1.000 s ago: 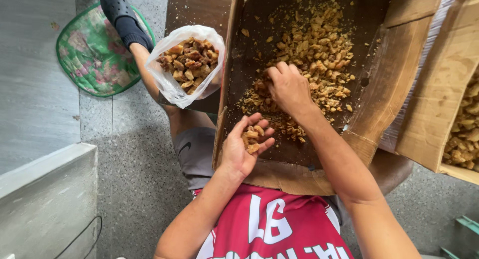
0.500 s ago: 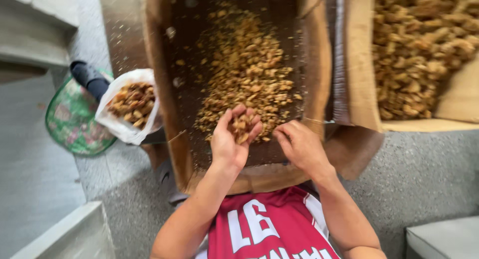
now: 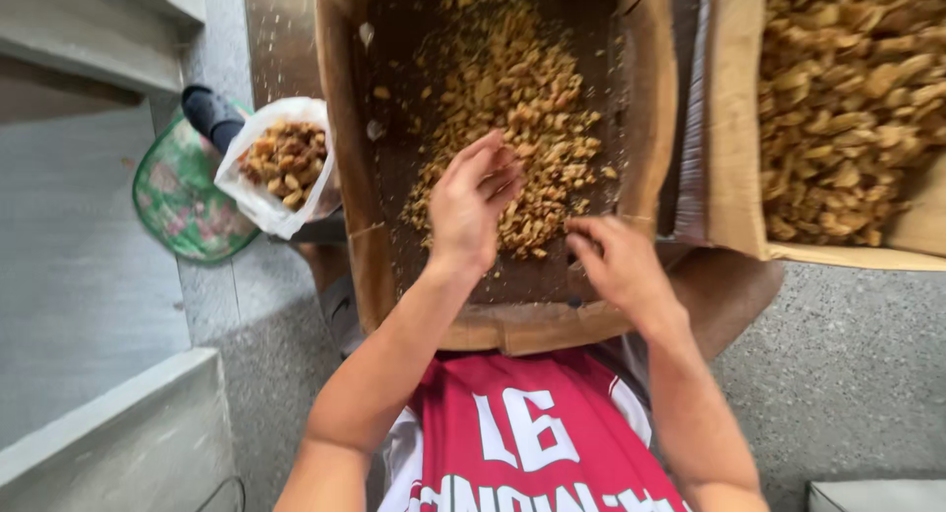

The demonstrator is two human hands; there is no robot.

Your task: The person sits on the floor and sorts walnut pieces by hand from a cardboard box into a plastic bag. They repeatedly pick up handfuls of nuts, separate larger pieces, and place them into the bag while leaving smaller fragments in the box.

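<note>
A long open cardboard box [image 3: 360,275] lies in front of me, with a heap of light brown nut-like pieces [image 3: 512,108] on its dark floor. My left hand [image 3: 471,204] hovers over the near end of the heap. Its back faces me and the fingers are held together, so the palm is hidden. My right hand [image 3: 616,261] is at the box's near right corner, fingers curled down, the tips pinching pieces at the edge of the heap. The hands are a little apart. My red jersey [image 3: 527,443] fills the bottom of the view.
A white plastic bag [image 3: 258,192] of darker brown pieces stands left of the box, beside my leg. A green patterned mat [image 3: 177,202] and a dark slipper [image 3: 209,108] lie farther left. A second cardboard box [image 3: 734,147] of larger pale pieces is at the right. The floor is grey stone.
My left hand, which showed pieces in its cupped palm, has turned its back to me and moved out over the heap. My right hand has moved from the heap to the near right corner.
</note>
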